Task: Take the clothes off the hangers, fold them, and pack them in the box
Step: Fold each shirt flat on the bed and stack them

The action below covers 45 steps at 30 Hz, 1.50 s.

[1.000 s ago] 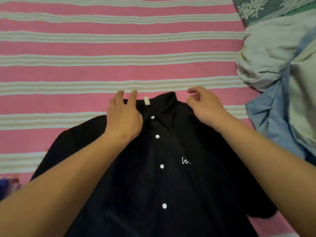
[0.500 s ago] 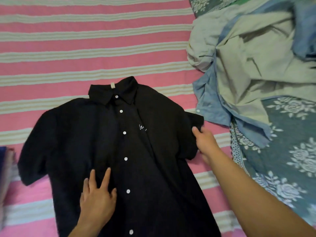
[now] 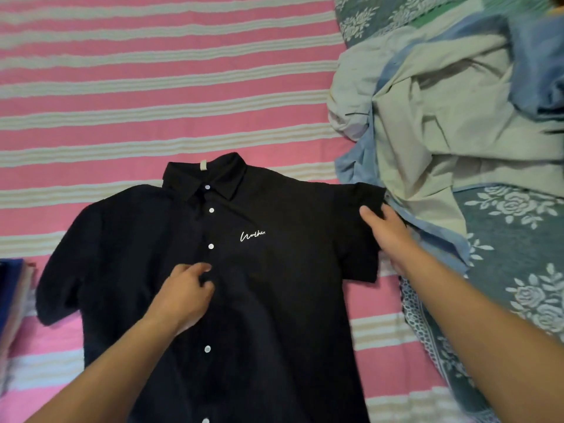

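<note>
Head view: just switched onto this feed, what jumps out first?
A black short-sleeved shirt lies face up and buttoned across the pink striped bedsheet, with white script on its chest. The left hand pinches the button placket at mid-chest, while the right hand grips the sleeve edge. A rumpled heap of pale green and blue clothes sits at upper right.

Under me lies a pink bedsheet with cream stripes [image 3: 152, 74], spread flat across the bed. To my right a grey-blue quilt with white rose print [image 3: 515, 270] covers the bed's edge, its patterned border lying over the sheet. At my far left sits a blurred stack with a dark blue top [image 3: 10, 297].
</note>
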Each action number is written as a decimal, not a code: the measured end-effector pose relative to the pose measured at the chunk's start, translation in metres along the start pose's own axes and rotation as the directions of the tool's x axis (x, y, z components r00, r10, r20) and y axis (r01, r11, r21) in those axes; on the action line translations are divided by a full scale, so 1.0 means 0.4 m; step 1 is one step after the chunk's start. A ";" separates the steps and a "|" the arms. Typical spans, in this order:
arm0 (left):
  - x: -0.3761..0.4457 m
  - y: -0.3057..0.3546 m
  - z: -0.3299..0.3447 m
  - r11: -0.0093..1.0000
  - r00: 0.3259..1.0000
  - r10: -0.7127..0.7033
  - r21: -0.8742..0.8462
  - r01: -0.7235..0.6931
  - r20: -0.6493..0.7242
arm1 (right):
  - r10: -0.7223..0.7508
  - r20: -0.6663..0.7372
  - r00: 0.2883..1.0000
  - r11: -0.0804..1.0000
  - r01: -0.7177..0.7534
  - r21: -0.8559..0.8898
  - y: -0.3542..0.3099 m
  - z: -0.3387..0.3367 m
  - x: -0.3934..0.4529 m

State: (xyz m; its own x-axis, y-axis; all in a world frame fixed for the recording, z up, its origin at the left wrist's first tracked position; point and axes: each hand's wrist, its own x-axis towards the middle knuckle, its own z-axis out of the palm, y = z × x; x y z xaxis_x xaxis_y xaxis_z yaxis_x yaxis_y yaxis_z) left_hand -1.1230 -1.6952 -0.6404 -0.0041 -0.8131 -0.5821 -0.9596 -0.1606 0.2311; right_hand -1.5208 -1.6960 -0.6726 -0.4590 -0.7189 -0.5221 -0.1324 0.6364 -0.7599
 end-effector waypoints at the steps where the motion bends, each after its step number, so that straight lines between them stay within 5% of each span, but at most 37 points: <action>1: 0.003 0.009 0.005 1.000 1.000 0.013 -0.027 -0.012 0.021 | 0.014 -0.062 0.998 0.999 -0.016 -0.040 0.024 0.004 -0.008; 4: -0.049 -0.024 0.041 0.997 0.999 -0.046 -0.069 0.046 -0.003 | 0.098 -0.254 0.962 0.985 -0.130 -0.114 0.093 0.025 -0.071; 7: -0.191 -0.123 0.110 0.948 0.939 -0.298 -0.171 0.270 -0.170 | 0.120 -0.306 0.944 0.965 -0.183 -0.186 0.184 0.056 -0.225; 10: -0.362 -0.287 0.203 0.759 0.779 -0.618 -0.335 0.558 -0.103 | 0.031 -0.138 0.990 0.961 -0.067 -0.268 0.295 0.082 -0.435; 12: -0.449 -0.399 0.261 0.668 0.727 -0.686 -0.364 0.649 0.038 | 0.053 -0.012 0.999 0.900 -0.053 -0.433 0.384 0.096 -0.571; 14: -0.485 -0.480 0.299 0.632 0.710 -0.698 -0.383 0.674 0.097 | 0.125 0.074 0.989 0.849 -0.068 -0.525 0.452 0.110 -0.661; 18: -0.485 -0.558 0.313 0.632 0.787 -0.615 -0.560 0.536 0.060 | 0.249 0.048 0.967 0.902 -0.214 -0.376 0.457 0.109 -0.716; 21: -0.508 -0.618 0.285 0.459 0.694 -0.719 -0.733 0.502 0.025 | 0.233 -0.101 0.967 0.919 -0.253 -0.301 0.429 0.065 -0.756; 24: -0.549 -0.671 0.258 0.406 0.659 -0.751 -0.763 0.503 0.034 | 0.271 -0.129 0.954 0.908 -0.297 -0.296 0.431 0.050 -0.791; 30: -0.622 -0.720 0.257 0.681 0.883 -0.469 -0.637 0.361 -0.001 | 0.368 -0.253 0.895 0.835 -0.438 -0.335 0.449 0.086 -0.818; 33: -0.624 -0.760 0.259 0.745 0.922 -0.381 -0.568 0.349 0.067 | 0.353 -0.268 0.896 0.870 -0.420 -0.260 0.427 0.126 -0.820; 37: -0.611 -0.774 0.258 0.510 0.875 -0.364 -0.717 0.474 0.320 | 0.447 -0.175 0.877 0.807 -0.480 -0.343 0.426 0.150 -0.826; 39: -0.605 -0.773 0.253 0.483 0.886 -0.304 -0.746 0.459 0.349 | 0.476 -0.202 0.856 0.743 -0.515 -0.427 0.421 0.132 -0.821; 45: -0.631 -0.796 0.257 0.358 0.813 -0.474 -0.771 0.528 0.337 | 0.263 -0.495 0.828 0.651 -0.531 -0.543 0.364 0.156 -0.831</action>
State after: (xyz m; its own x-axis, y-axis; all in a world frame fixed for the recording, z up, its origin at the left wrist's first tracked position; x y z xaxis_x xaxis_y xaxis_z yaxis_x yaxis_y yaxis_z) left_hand -0.8454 -1.3814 -0.6472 0.3567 -0.3967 -0.8458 -0.1286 -0.9176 0.3762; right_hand -1.3328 -1.3820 -0.6338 -0.8498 -0.2897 -0.4403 -0.3192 0.9477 -0.0073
